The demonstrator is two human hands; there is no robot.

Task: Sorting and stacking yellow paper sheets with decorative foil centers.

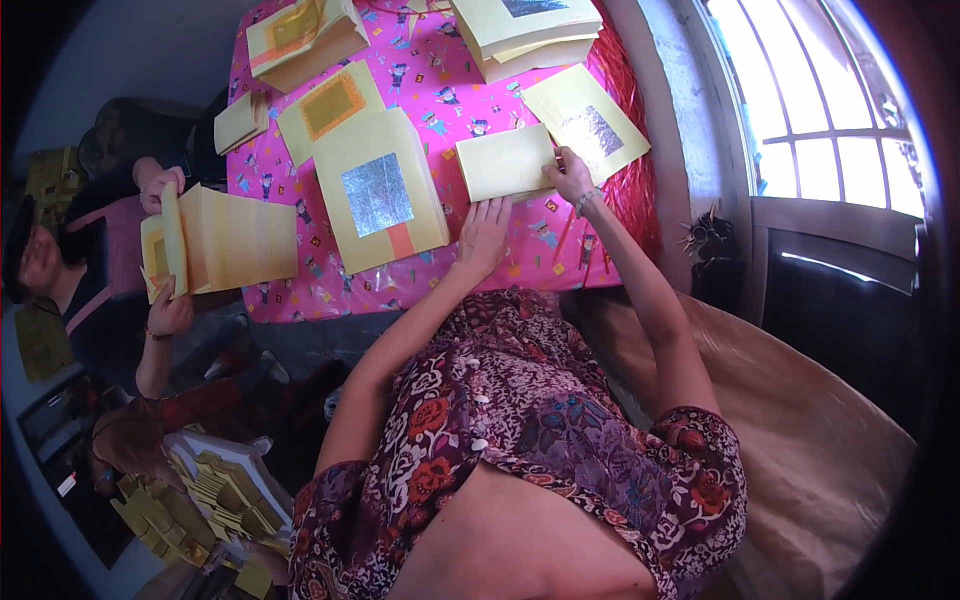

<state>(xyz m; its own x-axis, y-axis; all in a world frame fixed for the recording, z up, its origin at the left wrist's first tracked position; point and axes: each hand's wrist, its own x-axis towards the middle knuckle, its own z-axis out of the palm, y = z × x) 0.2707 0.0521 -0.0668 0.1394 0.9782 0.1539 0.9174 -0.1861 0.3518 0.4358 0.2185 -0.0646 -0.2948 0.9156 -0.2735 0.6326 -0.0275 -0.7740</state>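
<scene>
Sheet: while flat on the pink cloth (300, 290), the folded yellow sheet (505, 162) is judged light, floppy, best pinched at edges.
Left hand (485, 232): spread flat at its near edge.
Right hand (572, 175): right edge pinched.

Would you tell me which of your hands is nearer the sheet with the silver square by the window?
Right hand, touching its lower edge; left hand lies farther, below the folded sheet.

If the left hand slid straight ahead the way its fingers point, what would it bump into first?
The left hand lies flat on the pink patterned tablecloth, fingers pointing up the table. First it would probably meet the plain folded yellow paper sheet, whose near edge sits right at its fingertips; the right hand touches that sheet too.
</scene>
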